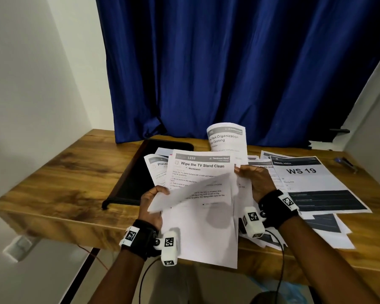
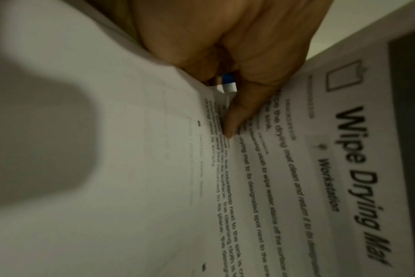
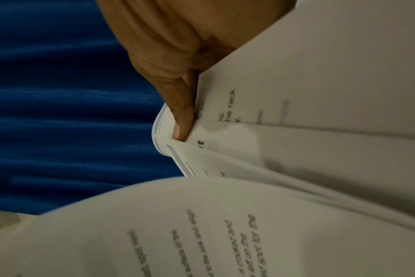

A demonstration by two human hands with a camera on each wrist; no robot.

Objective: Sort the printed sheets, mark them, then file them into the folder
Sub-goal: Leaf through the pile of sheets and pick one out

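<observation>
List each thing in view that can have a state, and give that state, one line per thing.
Left hand: grips the held sheets at their left edge.
Right hand: pinches the held sheets at their right edge.
Held sheets: lifted, fanned apart, front sheet bent over.
WS 19 sheet: lying flat on the table, face up.
Folder: lying flat on the table, partly under sheets.
Pen: lying on the table, untouched.

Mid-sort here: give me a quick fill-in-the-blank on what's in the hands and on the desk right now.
1. The sheet facing up in the held stack is titled "Wipe the TV ____ Clean".
2. The sheet lying flat beside the right hand reads "WS ____".
3. The curtain behind the desk is ____.
4. The left hand grips the stack's ____ edge.

Missing words: Stand; 19; blue; left
</observation>
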